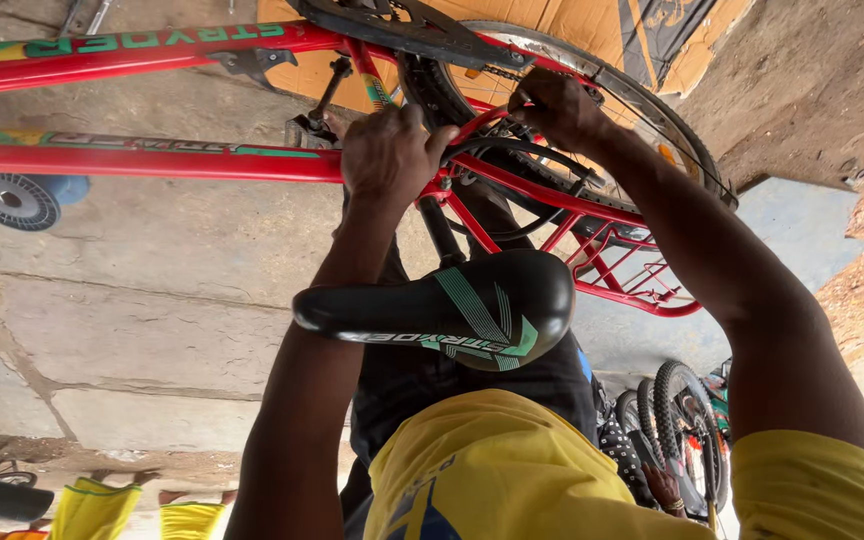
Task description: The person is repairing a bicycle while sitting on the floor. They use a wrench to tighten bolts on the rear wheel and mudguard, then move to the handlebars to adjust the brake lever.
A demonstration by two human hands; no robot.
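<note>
The left hand (389, 150) is clamped on the red bicycle frame (152, 160) where the tubes meet above the seat post, fingers (367, 122) curled shut around the tube with the thumb pointing toward the wheel. The right hand (557, 105) reaches further, to the rear wheel (642, 110); its fingers are pressed together and bent over something at the point where the red stays cross the tyre — what they pinch is hidden beneath the knuckles, so I cannot tell whether it is a cable, a brake part or a nut. The frame's long axis runs across the view from the left edge toward the wheel, and the wheel lies to the right of and beyond the left hand, so the right hand is the nearer one to it. The black saddle (452, 305) with green stripes sits below both hands, between the forearms, blocking the seat post's lower part. A red rear carrier rack (622, 265) shows under the right forearm. The chain and hub are mostly covered — only a blurred hint appears behind the wrist. Cardboard (572, 30) lies behind the wheel.
</note>
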